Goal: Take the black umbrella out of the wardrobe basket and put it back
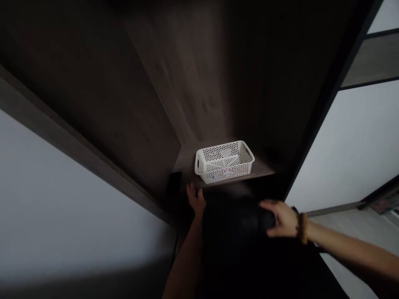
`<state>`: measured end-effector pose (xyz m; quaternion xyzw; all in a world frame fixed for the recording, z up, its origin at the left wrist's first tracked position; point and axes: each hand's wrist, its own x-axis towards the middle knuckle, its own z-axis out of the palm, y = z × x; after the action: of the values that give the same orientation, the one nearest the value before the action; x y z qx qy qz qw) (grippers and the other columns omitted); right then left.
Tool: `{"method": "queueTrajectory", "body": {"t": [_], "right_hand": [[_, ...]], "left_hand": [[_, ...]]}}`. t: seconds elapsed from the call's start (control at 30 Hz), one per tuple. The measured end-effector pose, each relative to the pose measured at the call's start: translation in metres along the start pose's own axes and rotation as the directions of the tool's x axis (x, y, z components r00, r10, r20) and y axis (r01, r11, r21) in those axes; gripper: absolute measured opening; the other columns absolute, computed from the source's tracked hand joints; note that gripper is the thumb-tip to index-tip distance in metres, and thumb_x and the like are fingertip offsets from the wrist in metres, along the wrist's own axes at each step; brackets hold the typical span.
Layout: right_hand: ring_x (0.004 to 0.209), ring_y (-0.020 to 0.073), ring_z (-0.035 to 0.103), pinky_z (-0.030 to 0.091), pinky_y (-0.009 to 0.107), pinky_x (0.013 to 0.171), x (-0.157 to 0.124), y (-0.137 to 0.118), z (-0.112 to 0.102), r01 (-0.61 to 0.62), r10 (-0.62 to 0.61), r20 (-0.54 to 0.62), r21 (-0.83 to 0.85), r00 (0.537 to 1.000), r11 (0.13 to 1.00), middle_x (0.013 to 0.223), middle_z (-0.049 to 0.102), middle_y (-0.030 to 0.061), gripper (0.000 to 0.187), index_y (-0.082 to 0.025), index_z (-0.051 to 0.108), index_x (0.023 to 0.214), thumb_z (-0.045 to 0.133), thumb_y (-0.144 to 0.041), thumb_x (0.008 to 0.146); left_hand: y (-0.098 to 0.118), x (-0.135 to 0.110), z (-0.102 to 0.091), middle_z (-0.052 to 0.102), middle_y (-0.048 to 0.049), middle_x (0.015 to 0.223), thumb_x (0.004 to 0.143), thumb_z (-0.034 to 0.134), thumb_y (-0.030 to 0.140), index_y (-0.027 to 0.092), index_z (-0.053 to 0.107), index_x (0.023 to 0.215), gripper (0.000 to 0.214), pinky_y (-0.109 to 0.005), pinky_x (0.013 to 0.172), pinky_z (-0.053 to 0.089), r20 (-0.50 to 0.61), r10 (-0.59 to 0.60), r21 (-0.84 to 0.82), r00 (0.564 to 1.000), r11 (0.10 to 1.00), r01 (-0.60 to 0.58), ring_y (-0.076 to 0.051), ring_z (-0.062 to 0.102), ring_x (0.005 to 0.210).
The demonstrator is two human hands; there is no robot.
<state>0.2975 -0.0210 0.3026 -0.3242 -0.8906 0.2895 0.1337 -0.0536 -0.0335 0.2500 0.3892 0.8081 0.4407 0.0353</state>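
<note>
A white perforated plastic basket (229, 173) with cartoon stickers on its front sits on a dark wooden shelf (187, 160). Nothing shows inside it. Just below its front left corner is my left hand (196, 201), fingers apart, near the shelf's front edge; whether it touches the edge is unclear. My right hand (283, 218), with a beaded bracelet (302, 228) at the wrist, curves around a black thing (260, 218) lower right of the basket. Darkness hides that thing's shape and kind.
A flat black object (174, 182) lies left of the basket by the shelf's edge. Dark wooden panels enclose the shelf, with a side panel (124, 124) at the left. A white wall (62, 199) stands at the left, and pale floor (346, 226) shows at the right.
</note>
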Motion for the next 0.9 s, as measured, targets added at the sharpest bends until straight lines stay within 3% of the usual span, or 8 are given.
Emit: {"method": "queueTrajectory", "body": {"t": [0.1, 0.17, 0.3, 0.4, 0.43, 0.5, 0.6, 0.9], "right_hand": [[0.1, 0.0309, 0.069, 0.055, 0.041, 0.086, -0.067, 0.018, 0.043, -0.139, 0.135, 0.237, -0.001, 0.962, 0.99, 0.11, 0.07, 0.0049, 0.057, -0.041, 0.069, 0.112, 0.077, -0.042, 0.055], [0.103, 0.0355, 0.068, 0.055, 0.046, 0.088, -0.095, 0.033, 0.058, -0.191, 0.201, 0.34, -0.064, 0.919, 0.98, 0.108, 0.07, 0.0086, 0.061, -0.041, 0.071, 0.114, 0.078, -0.045, 0.053], [0.126, 0.0415, 0.056, 0.047, 0.055, 0.106, -0.119, 0.06, 0.043, -0.17, 0.171, 0.413, -0.039, 0.894, 0.985, 0.129, 0.063, 0.0163, 0.085, -0.028, 0.062, 0.139, 0.076, -0.057, 0.061], [0.144, 0.0352, 0.037, 0.036, 0.051, 0.118, -0.117, 0.084, -0.011, -0.024, 0.023, 0.035, 0.041, 0.999, 0.999, 0.156, 0.039, 0.0154, 0.094, -0.024, 0.038, 0.157, 0.067, -0.064, 0.077], [0.146, 0.0342, 0.033, 0.032, 0.052, 0.12, -0.114, 0.094, -0.034, -0.028, 0.025, -0.21, -0.009, 0.977, 1.0, 0.159, 0.034, 0.0167, 0.09, -0.021, 0.033, 0.159, 0.06, -0.062, 0.084], [0.148, 0.0327, 0.029, 0.029, 0.054, 0.122, -0.106, 0.116, -0.081, -0.173, 0.069, -0.662, -0.093, 0.747, 0.981, 0.16, 0.03, 0.0174, 0.08, -0.018, 0.026, 0.161, 0.05, -0.054, 0.093], [0.151, 0.0364, 0.021, 0.029, 0.058, 0.121, -0.092, 0.151, -0.13, -0.328, 0.047, -0.884, -0.123, 0.465, 0.937, 0.162, 0.019, 0.0226, 0.088, -0.009, 0.017, 0.161, 0.049, -0.055, 0.092], [0.153, 0.0408, 0.005, 0.028, 0.062, 0.119, -0.075, 0.192, -0.116, -0.388, 0.054, -0.862, -0.17, 0.504, 0.906, 0.165, -0.007, 0.0218, 0.103, -0.01, 0.0, 0.161, 0.053, -0.058, 0.087]], "left_hand": [[0.014, -0.059, -0.017, 0.059, -0.016, 0.137, 0.095, 0.035, 0.03, 0.018, 0.049, 0.138, 0.047, -0.042, 0.107, 0.05, -0.021, 0.117, -0.162, 0.993, 0.98, -0.119, -0.024, 0.057, 0.129], [0.026, -0.109, -0.025, 0.067, -0.0098, 0.12, 0.094, 0.043, 0.038, 0.026, 0.066, 0.112, 0.032, -0.044, 0.107, 0.051, 0.192, 0.302, -0.217, 0.934, 0.941, -0.26, -0.025, 0.062, 0.119], [0.05, -0.21, -0.024, 0.057, -0.0082, 0.143, 0.084, 0.063, 0.047, 0.031, 0.062, 0.134, 0.052, -0.049, 0.114, 0.044, 0.77, 0.381, -0.196, 0.512, 0.905, -0.379, -0.029, 0.053, 0.133], [0.066, -0.259, -0.012, 0.056, -0.0102, 0.145, 0.079, 0.07, 0.048, 0.032, 0.055, 0.144, 0.068, -0.056, 0.118, 0.036, 0.918, 0.234, -0.089, 0.321, 0.908, -0.41, -0.035, 0.05, 0.135], [0.072, -0.268, -0.008, 0.056, -0.0102, 0.145, 0.079, 0.07, 0.048, 0.033, 0.054, 0.144, 0.069, -0.058, 0.119, 0.033, 0.929, 0.204, -0.059, 0.308, 0.905, -0.421, -0.035, 0.05, 0.135], [0.082, -0.279, -0.004, 0.056, -0.0089, 0.146, 0.079, 0.07, 0.049, 0.035, 0.055, 0.144, 0.069, -0.058, 0.12, 0.031, 0.934, 0.181, -0.032, 0.307, 0.9, -0.434, -0.035, 0.049, 0.136], [0.094, -0.285, -0.004, 0.056, -0.0068, 0.146, 0.079, 0.07, 0.047, 0.037, 0.054, 0.144, 0.068, -0.055, 0.12, 0.033, 0.922, 0.204, -0.047, 0.328, 0.902, -0.429, -0.033, 0.05, 0.136], [0.104, -0.285, -0.003, 0.06, -0.0096, 0.139, 0.088, 0.054, 0.049, 0.03, 0.057, 0.141, 0.056, -0.053, 0.114, 0.042, 0.767, 0.378, -0.155, 0.518, 0.893, -0.422, -0.031, 0.053, 0.13]]}}
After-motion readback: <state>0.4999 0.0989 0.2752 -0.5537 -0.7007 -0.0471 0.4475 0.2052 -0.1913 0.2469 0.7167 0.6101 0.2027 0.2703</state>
